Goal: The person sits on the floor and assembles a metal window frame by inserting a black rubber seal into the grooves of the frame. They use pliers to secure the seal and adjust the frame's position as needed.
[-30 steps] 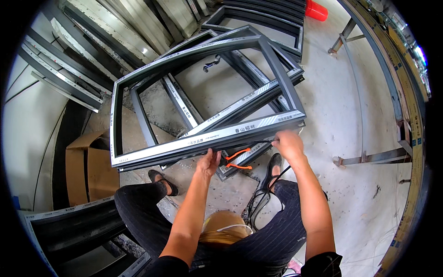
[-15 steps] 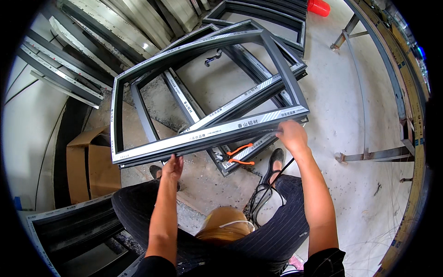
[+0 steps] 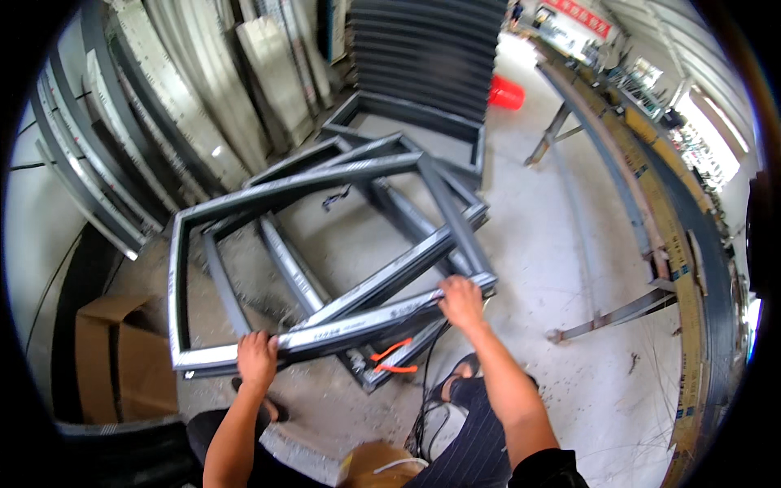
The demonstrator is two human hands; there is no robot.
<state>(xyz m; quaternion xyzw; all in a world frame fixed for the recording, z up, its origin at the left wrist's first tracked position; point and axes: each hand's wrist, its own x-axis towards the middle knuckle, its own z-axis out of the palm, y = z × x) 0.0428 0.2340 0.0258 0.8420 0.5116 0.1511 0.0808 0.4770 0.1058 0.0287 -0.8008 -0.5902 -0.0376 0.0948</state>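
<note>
Along the top frame's near rail (image 3: 350, 327), left hand (image 3: 258, 358) now grips over the top (earlier: lower edge); right hand (image 3: 461, 301) grips too. Probably steadier control.

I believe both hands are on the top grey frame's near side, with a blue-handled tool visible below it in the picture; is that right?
Not quite: the head view shows the tool's handles are orange, not blue. The left hand and right hand are on the near side of the top grey frame.
</note>
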